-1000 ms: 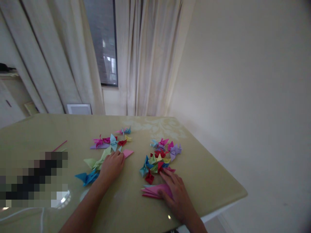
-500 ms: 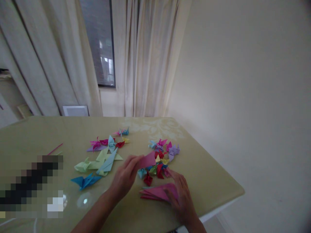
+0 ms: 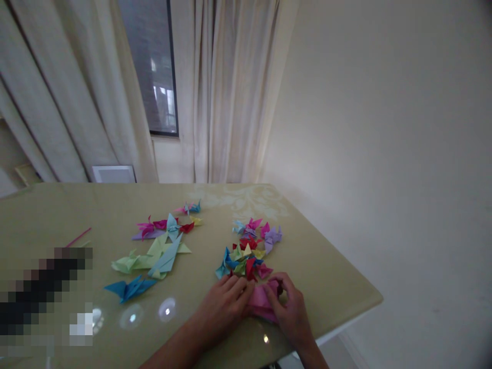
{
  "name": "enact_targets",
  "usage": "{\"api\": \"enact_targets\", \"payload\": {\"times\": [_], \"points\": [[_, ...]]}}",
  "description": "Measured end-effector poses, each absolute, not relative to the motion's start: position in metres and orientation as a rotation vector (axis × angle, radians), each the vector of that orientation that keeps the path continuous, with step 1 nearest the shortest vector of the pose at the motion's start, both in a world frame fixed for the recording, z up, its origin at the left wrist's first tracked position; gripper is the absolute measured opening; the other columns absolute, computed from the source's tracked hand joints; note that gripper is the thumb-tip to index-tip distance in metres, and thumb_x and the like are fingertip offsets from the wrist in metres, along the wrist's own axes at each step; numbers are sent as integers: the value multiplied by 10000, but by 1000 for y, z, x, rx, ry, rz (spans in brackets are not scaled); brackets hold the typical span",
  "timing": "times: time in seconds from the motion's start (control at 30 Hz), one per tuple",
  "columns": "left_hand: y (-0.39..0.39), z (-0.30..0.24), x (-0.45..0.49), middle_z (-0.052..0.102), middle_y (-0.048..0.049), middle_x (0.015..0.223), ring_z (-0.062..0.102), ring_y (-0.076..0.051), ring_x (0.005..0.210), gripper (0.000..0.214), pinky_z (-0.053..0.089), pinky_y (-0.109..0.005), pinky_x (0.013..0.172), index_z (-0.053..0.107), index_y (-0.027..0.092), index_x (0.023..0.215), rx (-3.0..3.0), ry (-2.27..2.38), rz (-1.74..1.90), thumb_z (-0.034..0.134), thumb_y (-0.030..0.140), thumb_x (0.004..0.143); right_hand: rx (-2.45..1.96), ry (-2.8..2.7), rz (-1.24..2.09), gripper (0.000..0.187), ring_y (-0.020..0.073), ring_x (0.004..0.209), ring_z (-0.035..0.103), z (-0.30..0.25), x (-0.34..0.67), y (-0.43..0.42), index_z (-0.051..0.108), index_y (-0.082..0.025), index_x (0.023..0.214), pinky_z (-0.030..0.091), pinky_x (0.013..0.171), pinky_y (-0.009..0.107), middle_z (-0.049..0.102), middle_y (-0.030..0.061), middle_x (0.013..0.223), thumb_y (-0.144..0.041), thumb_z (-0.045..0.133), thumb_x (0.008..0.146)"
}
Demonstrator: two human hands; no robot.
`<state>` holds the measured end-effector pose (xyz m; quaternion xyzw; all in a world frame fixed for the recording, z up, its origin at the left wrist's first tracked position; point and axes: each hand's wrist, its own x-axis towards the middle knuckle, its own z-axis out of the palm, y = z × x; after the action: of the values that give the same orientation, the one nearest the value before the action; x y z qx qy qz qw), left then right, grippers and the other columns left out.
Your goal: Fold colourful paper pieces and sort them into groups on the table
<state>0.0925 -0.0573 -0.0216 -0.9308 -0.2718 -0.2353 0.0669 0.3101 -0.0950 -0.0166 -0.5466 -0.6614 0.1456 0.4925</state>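
Folded pink paper lies near the table's front right edge, between my two hands. My left hand has its fingers bent together at the paper's left end, partly covering it. At the right end, my right hand pinches the paper between thumb and fingers. Just beyond them spreads a cluster of small folded paper figures, including a red one, a pink one and a purple one. How many layers the pink paper has is hidden by my fingers.
More folded paper pieces lie left of centre, among them a blue one, a pale green one and a light blue one. A thin pink stick is farther left. The table's right edge runs beside a wall.
My left hand has come down and right with its raised pink paper, to the pink folded stack. My right hand has gone from resting on that stack to pinching paper there.
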Motion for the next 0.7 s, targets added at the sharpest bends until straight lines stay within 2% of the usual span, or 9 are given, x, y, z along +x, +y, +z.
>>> {"api": "enact_targets", "payload": {"times": [0.1, 0.23, 0.33, 0.5, 0.6, 0.7], "points": [[-56, -26, 94, 692, -52, 994, 640, -253, 944, 213, 476, -389, 854, 653, 179, 1123, -2787, -852, -710, 693, 330, 979, -1358, -1668, 325, 123, 182, 748, 646, -20, 309, -92, 631, -207, 993, 539, 693, 268, 678, 35, 873, -328, 637, 974], [-55, -28, 93, 676, -29, 969, 620, -242, 940, 301, 441, -376, 836, 649, 199, 1036, -2798, -879, -712, 721, 478, 952, -1336, -1730, 173, 57, 257, 1031, 645, -21, 309, -91, 652, -226, 974, 545, 905, 365, 663, 90, 1045, -281, 648, 962], [-53, -31, 93, 676, -18, 944, 619, -229, 931, 330, 428, -364, 833, 644, 201, 961, -2800, -852, -701, 757, 508, 920, -1314, -1818, 121, 70, 281, 1108, 628, -21, 311, -93, 657, -242, 968, 526, 957, 403, 670, 97, 1117, -312, 655, 977], [-51, -38, 96, 678, -14, 920, 624, -223, 913, 324, 430, -361, 808, 641, 196, 928, -2793, -893, -687, 770, 493, 916, -1233, -2044, 62, 237, 285, 1070, 638, -20, 307, -99, 624, -241, 1092, 517, 934, 407, 694, 87, 1136, -436, 683, 970], [-50, -39, 95, 688, -18, 925, 633, -220, 909, 342, 447, -361, 789, 643, 191, 933, -2822, -877, -641, 769, 509, 912, -1240, -2090, 4, 276, 261, 918, 639, -22, 303, -98, 602, -235, 1025, 508, 838, 381, 689, 65, 982, -509, 571, 1036], [-47, -40, 93, 705, -23, 940, 647, -218, 898, 435, 466, -355, 770, 651, 188, 961, -2858, -831, -584, 769, 597, 877, -1275, -2071, -66, 339, 236, 795, 609, -25, 301, -94, 572, -234, 942, 474, 747, 353, 648, 38, 853, -518, 457, 1087]]}}
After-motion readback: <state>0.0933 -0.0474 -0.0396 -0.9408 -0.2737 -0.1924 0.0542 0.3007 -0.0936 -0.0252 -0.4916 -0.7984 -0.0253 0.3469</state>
